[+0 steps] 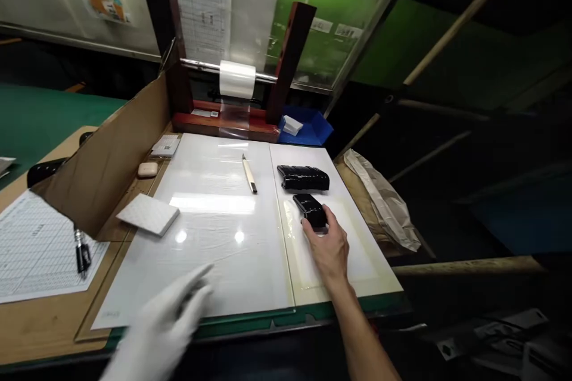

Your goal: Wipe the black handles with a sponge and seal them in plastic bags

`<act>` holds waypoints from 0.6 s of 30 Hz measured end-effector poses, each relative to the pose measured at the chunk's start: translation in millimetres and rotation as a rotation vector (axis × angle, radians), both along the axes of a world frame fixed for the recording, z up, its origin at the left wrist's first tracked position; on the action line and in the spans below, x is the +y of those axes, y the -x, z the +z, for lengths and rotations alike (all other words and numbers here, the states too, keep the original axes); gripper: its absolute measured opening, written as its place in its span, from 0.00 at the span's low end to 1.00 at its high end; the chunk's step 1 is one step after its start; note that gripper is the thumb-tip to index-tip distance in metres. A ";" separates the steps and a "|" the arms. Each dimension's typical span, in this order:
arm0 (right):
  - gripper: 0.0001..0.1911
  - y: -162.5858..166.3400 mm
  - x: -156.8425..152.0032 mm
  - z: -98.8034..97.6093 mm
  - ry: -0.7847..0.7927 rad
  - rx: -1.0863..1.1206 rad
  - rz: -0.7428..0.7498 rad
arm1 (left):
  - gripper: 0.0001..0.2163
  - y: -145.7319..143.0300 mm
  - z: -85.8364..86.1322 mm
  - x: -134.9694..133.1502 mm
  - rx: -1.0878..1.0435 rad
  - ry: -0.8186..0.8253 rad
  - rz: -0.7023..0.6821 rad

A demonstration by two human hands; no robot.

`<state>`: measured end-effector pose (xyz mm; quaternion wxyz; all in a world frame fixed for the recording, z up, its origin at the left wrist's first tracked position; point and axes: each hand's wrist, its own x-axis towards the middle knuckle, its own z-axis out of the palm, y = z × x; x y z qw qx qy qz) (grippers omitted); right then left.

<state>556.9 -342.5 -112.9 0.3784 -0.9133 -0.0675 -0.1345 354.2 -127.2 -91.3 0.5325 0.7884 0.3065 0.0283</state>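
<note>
My right hand (328, 244) is bare and reaches over the right part of the white work mat (223, 238). Its fingers close around a small glossy black part (310, 209). Just beyond it lies a longer glossy black part (304, 178). My left hand (172, 309) wears a white glove and hovers over the mat's near left edge. It is blurred by motion, with fingers stretched out and nothing in them. A utility knife (249, 174) lies on the mat between the two hands, farther back.
A roll of clear film (237, 79) hangs on a red-brown stand at the back. A white pad (149, 214), a cardboard sheet (107, 155), a pen (82, 253) and a gridded paper (36, 250) sit left. A blue bin (313, 128) and crumpled paper bag (382, 199) are right.
</note>
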 end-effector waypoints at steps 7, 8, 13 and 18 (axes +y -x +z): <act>0.45 35.5 -1.1 -11.3 -0.048 0.011 -0.049 | 0.24 -137.9 20.0 -85.8 0.060 0.535 -0.294; 0.45 37.4 -2.6 -13.4 -0.051 0.017 -0.032 | 0.22 -150.6 14.2 -93.0 0.065 0.537 -0.299; 0.50 49.3 -14.4 -4.1 -0.062 0.087 0.070 | 0.12 -155.7 4.7 -96.9 -0.029 0.551 -0.221; 0.21 92.3 -22.7 26.4 -0.299 0.118 -0.089 | 0.22 -90.6 20.4 -68.8 -0.070 0.754 -0.134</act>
